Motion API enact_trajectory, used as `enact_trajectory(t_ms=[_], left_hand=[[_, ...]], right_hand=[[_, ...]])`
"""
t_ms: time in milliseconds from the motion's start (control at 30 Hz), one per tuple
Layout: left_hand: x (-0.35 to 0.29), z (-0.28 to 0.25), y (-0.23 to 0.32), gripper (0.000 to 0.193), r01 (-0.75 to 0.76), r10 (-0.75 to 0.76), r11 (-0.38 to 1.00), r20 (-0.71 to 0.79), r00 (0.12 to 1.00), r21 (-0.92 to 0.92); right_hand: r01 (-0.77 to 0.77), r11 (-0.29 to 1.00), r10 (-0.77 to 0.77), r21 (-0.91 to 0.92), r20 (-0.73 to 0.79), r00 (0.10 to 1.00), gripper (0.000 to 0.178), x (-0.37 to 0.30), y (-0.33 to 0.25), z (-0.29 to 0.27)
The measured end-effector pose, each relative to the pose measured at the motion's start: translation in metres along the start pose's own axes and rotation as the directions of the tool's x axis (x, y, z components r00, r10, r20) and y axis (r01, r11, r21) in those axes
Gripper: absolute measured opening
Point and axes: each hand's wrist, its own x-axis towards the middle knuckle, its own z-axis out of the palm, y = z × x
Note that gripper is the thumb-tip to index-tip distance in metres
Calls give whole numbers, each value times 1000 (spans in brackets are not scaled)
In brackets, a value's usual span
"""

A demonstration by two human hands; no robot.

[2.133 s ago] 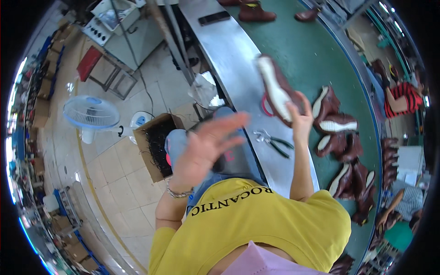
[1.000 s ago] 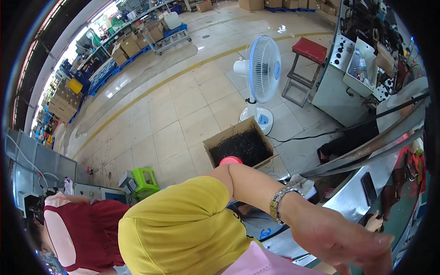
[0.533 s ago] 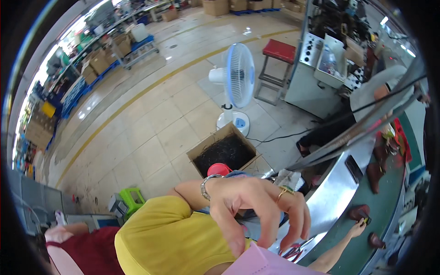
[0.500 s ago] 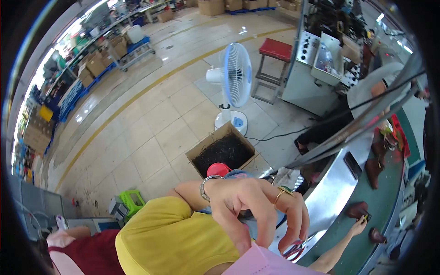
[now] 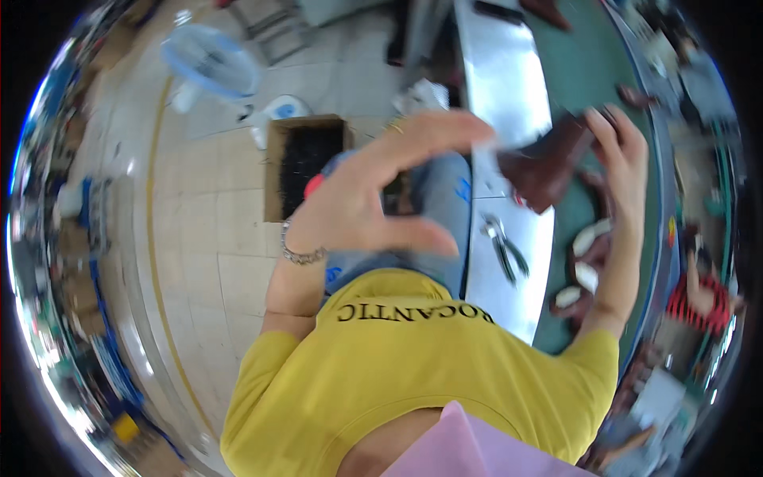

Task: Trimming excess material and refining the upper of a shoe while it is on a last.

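In my right hand [image 5: 626,155] is a dark brown leather ankle boot [image 5: 555,163], gripped at one end and held over the edge between the metal bench top and the green belt. Facing it from the left, my left hand [image 5: 343,208] has its thumb and fingers spread wide, blurred by motion, with nothing between them. It stays apart from the boot. Below the boot, pliers with dark handles [image 5: 505,246] lie on the shiny metal bench top [image 5: 513,298]. A small red thing [image 5: 520,199] shows partly beneath the boot.
Several brown shoes [image 5: 584,274], some with pale insides, rest on the green belt [image 5: 588,71]. A phone [image 5: 499,11] lies at the bench's far end. Left of my legs stand a cardboard box [image 5: 272,171] of black scraps and a fan [image 5: 211,60]. Another person [image 5: 703,298] is at far right.
My view has turned toward the bench. The boot, touched on the belt before, is now lifted in my right hand. My left hand has opened from curled fingers near a red-handled tool.
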Motion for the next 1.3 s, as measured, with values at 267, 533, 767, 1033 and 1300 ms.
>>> enact_trajectory(t_ms=[267,533,767,1033,1300], left_hand=[[-62,63,-73,115,198,-202,974,-25,979,-112],[-132,80,-100,127,325,-393,887,-166,904,-329],[-143,95,-105,126,407,-521,743,-76,850,-532],[-181,97,-132,131,614,-613,660,163,773,-433],[-162,96,-137,122,642,-729,492,124,673,-588]], right_hand=[[-10,925,-139,380,364,921,30,-39,-32,84],[-212,818,-77,535,467,881,33,-63,0,153],[-326,763,-14,559,518,855,39,-107,36,166],[-395,862,187,319,523,832,42,-148,93,196],[-400,774,-33,492,661,749,68,-153,91,192]])
